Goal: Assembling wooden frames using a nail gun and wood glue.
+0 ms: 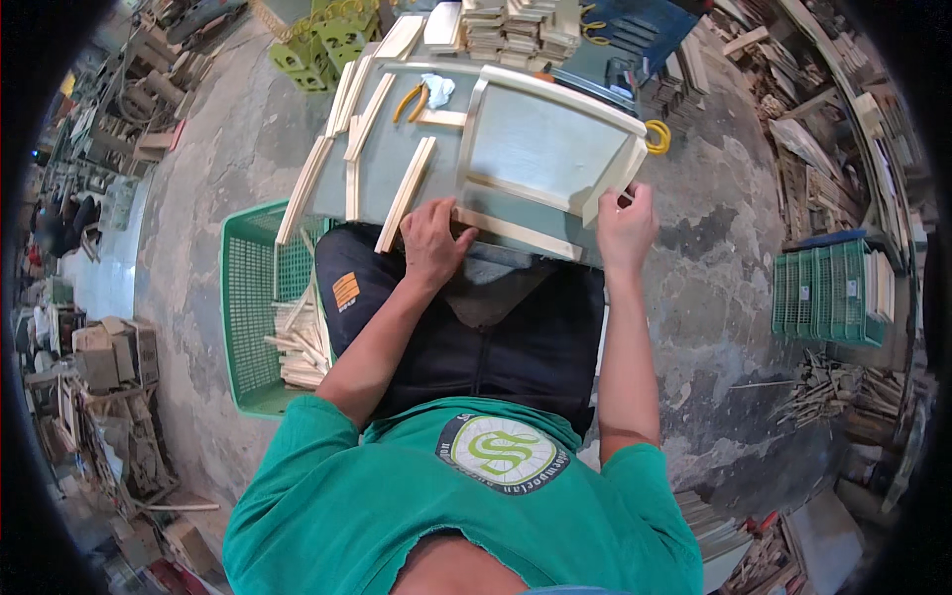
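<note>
A wooden frame [558, 97] of pale strips lies tilted on the grey-green worktop [382, 174] over my lap. My right hand [629, 230] is closed in a pinch at its near right corner, on the frame's right side piece [623, 171]. Along the worktop's near edge lies a loose wooden strip [521, 233]. My left hand [432, 243] has its fingers and thumb about that strip's left end. Just left of this hand another wooden strip [408, 193] lies slantwise. Yellow-handled pliers [411, 102] and a crumpled white piece [437, 90] rest farther back.
More wooden strips [306, 188] lie along the worktop's left side. Stacked wood pieces [516, 30] stand beyond it. A green basket [248, 307] with wood offcuts [302, 342] is at my left. A yellow coil [657, 137] hangs off the right edge. Green crates [818, 293] stand at far right.
</note>
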Tool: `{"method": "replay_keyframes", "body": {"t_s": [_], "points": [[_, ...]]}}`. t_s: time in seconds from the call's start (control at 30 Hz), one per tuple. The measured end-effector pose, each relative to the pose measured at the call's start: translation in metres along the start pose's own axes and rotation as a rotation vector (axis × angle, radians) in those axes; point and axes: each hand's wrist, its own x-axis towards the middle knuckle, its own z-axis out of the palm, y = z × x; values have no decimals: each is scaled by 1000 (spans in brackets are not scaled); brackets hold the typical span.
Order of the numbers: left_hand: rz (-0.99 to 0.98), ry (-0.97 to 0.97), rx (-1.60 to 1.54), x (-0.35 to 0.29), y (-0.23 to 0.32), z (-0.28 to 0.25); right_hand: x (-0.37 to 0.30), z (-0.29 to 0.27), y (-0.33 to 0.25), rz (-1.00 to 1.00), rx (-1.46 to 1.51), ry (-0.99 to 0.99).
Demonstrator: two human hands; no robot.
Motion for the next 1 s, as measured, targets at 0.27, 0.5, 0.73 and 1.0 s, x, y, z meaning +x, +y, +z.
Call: {"method": "replay_keyframes", "body": {"t_s": [0.27,0.5,0.73,1.0], "points": [[-109,32,-46,-2,-16,-5,-56,10,11,-200,-16,108],[-85,9,-133,1,-19,1,-69,-18,31,38,149,-47],[-120,-71,-78,11,-18,0,-89,-5,57,189,68,-274],[-207,-56,-136,10,-9,-6,-71,14,67,125,24,-239]]}}
